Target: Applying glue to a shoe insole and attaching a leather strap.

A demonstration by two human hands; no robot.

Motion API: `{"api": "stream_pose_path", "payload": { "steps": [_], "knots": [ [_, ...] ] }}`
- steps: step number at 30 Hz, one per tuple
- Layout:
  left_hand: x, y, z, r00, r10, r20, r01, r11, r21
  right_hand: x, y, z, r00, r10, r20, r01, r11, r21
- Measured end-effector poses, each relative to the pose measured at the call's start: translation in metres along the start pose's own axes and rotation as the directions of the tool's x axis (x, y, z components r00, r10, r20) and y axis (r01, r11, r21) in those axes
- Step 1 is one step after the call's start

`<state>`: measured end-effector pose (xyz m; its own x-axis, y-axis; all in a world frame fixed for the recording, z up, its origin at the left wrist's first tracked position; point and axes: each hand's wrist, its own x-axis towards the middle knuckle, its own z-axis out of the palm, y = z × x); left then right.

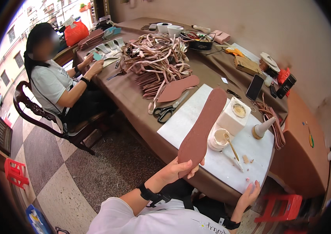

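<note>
My left hand (182, 168) grips the heel end of a long reddish-brown insole (202, 126), thumb on top. The insole tilts up and away over a white board (185, 119). My right hand (249, 195) is empty, its fingers apart, by the board's near right edge. Right of the insole stands an open white jar (217, 141) of pale paste with a brush (232, 149) leaning in it. Behind the jar sits a white block-shaped container (235, 113) with a round opening. A cone-shaped white tool (266, 126) rests farther right.
Black-handled scissors (166, 112) and another insole (178, 88) lie left of the board. Beyond them rises a heap of leather strips (155, 54). A phone (255, 86) stands at the right. At the table's left side, a seated co-worker (54, 78) handles a small green piece. Red stools (280, 208) stand below.
</note>
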<state>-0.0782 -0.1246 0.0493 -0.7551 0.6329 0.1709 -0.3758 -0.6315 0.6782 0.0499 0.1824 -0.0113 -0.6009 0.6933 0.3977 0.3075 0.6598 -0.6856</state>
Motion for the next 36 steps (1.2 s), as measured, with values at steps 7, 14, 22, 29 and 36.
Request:
{"api": "stream_pose_path", "payload": {
  "steps": [7, 14, 22, 29, 36],
  "knots": [
    [-0.011, -0.004, -0.017, 0.994, -0.025, -0.102, 0.037, 0.992, 0.123, -0.001, -0.041, 0.022, 0.976, -0.217, 0.009, 0.217, 0.976, 0.031],
    [0.011, -0.014, -0.016, 0.959, 0.169, -0.226, -0.059, 0.903, 0.426, 0.008, -0.040, 0.033, 0.966, -0.211, 0.147, 0.223, 0.972, -0.075],
    [0.034, -0.023, -0.029, 0.885, 0.351, -0.307, -0.064, 0.744, 0.665, 0.013, -0.030, 0.034, 0.958, -0.183, 0.219, 0.197, 0.979, -0.048],
    [0.058, -0.026, -0.048, 0.790, 0.539, -0.292, -0.138, 0.620, 0.772, 0.009, -0.047, 0.034, 0.981, -0.191, 0.035, 0.193, 0.979, -0.058],
    [0.064, -0.053, -0.059, 0.665, 0.714, -0.220, -0.179, 0.438, 0.881, 0.022, -0.043, 0.041, 0.947, -0.283, 0.152, 0.310, 0.931, -0.194]
  ]
}}
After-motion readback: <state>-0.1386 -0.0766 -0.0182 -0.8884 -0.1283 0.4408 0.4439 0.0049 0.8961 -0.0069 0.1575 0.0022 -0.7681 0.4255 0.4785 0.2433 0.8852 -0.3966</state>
